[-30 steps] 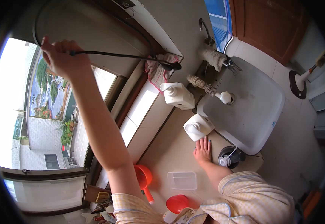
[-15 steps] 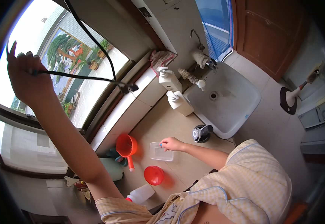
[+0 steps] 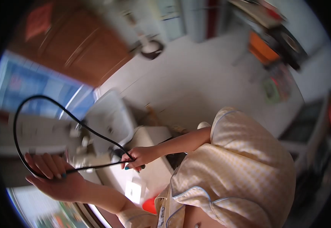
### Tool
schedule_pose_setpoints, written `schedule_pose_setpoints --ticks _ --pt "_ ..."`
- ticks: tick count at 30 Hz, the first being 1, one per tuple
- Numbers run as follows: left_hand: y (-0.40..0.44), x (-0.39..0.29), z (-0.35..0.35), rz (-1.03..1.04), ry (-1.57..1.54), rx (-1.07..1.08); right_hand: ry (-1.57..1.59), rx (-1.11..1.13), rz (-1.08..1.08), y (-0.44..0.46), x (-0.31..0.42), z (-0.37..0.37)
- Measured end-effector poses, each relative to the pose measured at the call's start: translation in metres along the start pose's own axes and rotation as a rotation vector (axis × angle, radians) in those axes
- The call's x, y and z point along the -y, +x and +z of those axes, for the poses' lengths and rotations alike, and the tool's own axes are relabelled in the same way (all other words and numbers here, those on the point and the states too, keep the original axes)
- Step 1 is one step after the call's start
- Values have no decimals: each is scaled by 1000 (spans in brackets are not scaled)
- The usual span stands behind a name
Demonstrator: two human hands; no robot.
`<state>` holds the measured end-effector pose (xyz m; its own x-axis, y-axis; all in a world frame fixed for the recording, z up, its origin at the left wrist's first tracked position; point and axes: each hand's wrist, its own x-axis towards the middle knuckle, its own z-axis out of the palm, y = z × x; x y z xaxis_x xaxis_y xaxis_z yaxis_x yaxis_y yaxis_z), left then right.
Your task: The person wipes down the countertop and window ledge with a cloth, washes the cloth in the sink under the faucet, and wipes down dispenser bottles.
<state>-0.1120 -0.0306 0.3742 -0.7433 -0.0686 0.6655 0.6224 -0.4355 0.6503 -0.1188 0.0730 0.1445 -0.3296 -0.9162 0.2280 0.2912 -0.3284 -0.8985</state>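
Note:
A black cable (image 3: 97, 133) forms a large loop in front of me, stretched between my two hands. My left hand (image 3: 57, 182), at the lower left, has its fingers curled round the lower bend of the cable. My right hand (image 3: 139, 156) pinches the cable where its strands meet, with a short dark end poking out below the fingers. Beneath my right hand, a bright, pale rectangular container (image 3: 134, 191) lies on the counter (image 3: 156, 167). Part of a red bowl-like thing (image 3: 150, 205) shows beside my clothing.
A white sink (image 3: 125, 121) stands beyond my hands, near a brown door (image 3: 74, 45). A plunger (image 3: 151, 48) rests on the tiled floor (image 3: 196, 76). Farther right is an orange object (image 3: 262, 49), blurred. The window (image 3: 40, 209) is at the lower left.
The view has swung right, towards the floor. My left hand has come down from the window with the cable. My right hand has left the clear container and now grips the cable.

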Motion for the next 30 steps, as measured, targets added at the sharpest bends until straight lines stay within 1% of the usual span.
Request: schedule_pose_setpoints --ticks 2,3,4,5,6,7,8,9,10,11,12,13,14,15,16,18,19,21,22,24,25,26,28,30 --pt "-3 46 33 -94 -73 -78 -162 -333 46 -74 0 -27" --pt "-3 69 44 -185 -141 -15 -210 -537 27 -109 7 -35" --pt "-3 96 58 -276 -197 49 -448 -755 -105 -137 -13 -59" --pt "-3 118 77 -321 -196 -23 -474 -949 -184 -172 -4 -63" --pt "-3 147 98 -358 -178 -104 -489 -1090 -189 -208 -8 -81" --pt "-7 170 122 -411 -123 -52 -438 -1189 -151 -250 2 -83" --pt "-11 194 148 -438 -104 -8 -460 -1314 -85 -294 32 -68" --pt "-14 217 163 -515 -54 36 -453 -1397 -101 -333 45 -62" --pt "-24 234 195 -540 18 58 -352 -1476 -120 -372 44 -60" --pt "-30 255 212 -575 35 136 -242 -1540 -220 -407 45 -55" --pt "-35 279 221 -605 26 200 -241 -1589 -333 -434 40 -52" --pt "-40 297 245 -637 79 332 -301 -1619 -398 -473 36 -53" --pt "-47 316 270 -682 79 361 -293 -1697 -329 -501 44 -43" --pt "-53 332 292 -733 142 382 -248 -1747 -326 -528 48 -38" --pt "-58 350 316 -775 146 422 -268 -1778 -414 -555 50 -37" --pt "-72 381 363 -803 131 509 -192 -1853 -472 -605 68 -28" --pt "-76 399 380 -835 131 575 -219 -1858 -473 -628 75 -25" --pt "-86 444 416 -905 117 672 -284 -1892 -389 -681 90 -22" --pt "-89 462 437 -907 121 669 -303 -1893 -379 -710 104 -22" --pt "-100 503 468 -991 145 695 -311 -1967 -390 -751 109 -29" --pt "-103 519 484 -1040 168 725 -347 -2014 -341 -768 117 -28" --pt "-104 536 497 -1047 165 724 -344 -2018 -333 -783 124 -32" --pt "-110 566 520 -1101 258 802 -332 -2037 -251 -816 133 -42" --pt "-110 589 544 -1121 256 825 -332 -2102 -236 -843 141 -63"
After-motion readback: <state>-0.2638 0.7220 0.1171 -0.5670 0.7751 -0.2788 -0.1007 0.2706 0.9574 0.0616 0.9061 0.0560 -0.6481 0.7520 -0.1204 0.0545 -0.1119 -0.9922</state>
